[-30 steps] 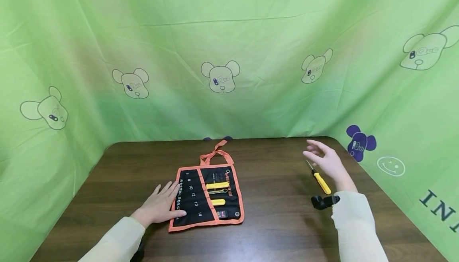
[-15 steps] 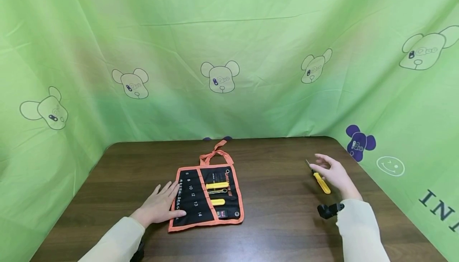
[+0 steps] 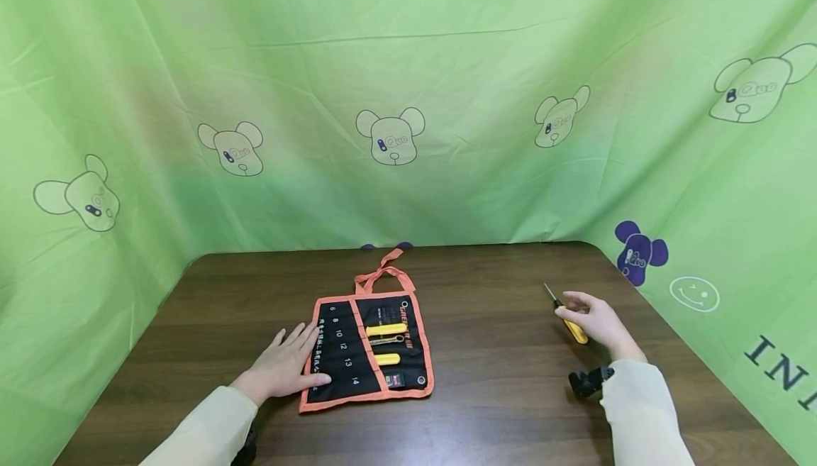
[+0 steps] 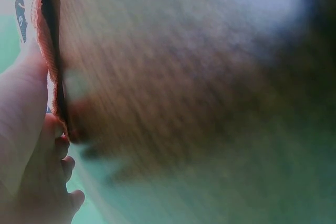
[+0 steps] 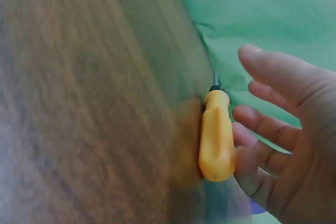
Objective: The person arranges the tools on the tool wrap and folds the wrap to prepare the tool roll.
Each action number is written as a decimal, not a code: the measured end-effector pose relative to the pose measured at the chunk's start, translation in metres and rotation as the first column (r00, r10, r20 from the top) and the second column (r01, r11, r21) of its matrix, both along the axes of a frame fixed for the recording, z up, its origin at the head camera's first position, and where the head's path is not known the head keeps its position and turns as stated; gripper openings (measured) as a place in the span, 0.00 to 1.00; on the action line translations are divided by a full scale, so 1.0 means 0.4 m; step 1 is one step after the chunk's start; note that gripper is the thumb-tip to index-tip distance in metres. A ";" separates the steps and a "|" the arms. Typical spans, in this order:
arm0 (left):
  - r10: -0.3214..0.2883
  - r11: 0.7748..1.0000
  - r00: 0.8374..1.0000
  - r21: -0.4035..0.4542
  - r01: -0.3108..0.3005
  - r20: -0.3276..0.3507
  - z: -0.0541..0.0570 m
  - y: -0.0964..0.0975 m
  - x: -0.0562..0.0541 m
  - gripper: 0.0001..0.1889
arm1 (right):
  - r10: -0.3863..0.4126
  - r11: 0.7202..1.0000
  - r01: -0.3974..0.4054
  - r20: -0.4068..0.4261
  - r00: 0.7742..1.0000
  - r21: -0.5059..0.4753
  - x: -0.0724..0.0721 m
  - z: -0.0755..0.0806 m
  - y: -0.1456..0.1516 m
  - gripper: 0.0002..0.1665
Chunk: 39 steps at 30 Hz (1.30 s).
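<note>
A black tool pouch (image 3: 341,345) with orange trim lies flat left of the table's middle, yellow handles (image 3: 387,329) and a wrench (image 3: 388,340) showing in its pockets. My left hand (image 3: 281,365) rests flat on the pouch's left edge; in the left wrist view its fingers lie along the orange border (image 4: 44,45). At the right lies a screwdriver (image 5: 216,140) with a yellow handle, its thin shaft pointing away. My right hand (image 3: 596,320) hovers over that handle, thumb and fingers apart and loosely bent. The little-finger side is close to the handle; whether it touches, I cannot tell.
The brown wooden table (image 3: 485,395) reaches back to a green printed curtain (image 3: 306,196), which also hangs at both sides. Orange ties (image 3: 385,278) stretch from the pouch toward the back edge. A black wrist camera (image 3: 588,381) sits at the right sleeve.
My right hand has come back toward me and slightly right, from beyond the screwdriver's tip down over its yellow handle. The left hand and the pouch have stayed put.
</note>
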<state>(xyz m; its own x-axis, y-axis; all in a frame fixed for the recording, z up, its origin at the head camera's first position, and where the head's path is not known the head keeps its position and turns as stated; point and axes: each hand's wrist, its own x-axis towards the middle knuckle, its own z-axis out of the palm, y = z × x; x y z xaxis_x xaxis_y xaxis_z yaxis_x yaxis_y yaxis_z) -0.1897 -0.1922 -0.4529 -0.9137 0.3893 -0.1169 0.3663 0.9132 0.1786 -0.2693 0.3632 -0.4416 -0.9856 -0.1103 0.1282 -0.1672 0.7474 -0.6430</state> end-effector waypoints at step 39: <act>-0.010 1.000 1.000 0.001 0.010 -0.004 0.001 -0.004 -0.001 0.50 | -0.060 0.998 0.060 0.009 0.998 0.034 -0.010 -0.011 0.019 0.19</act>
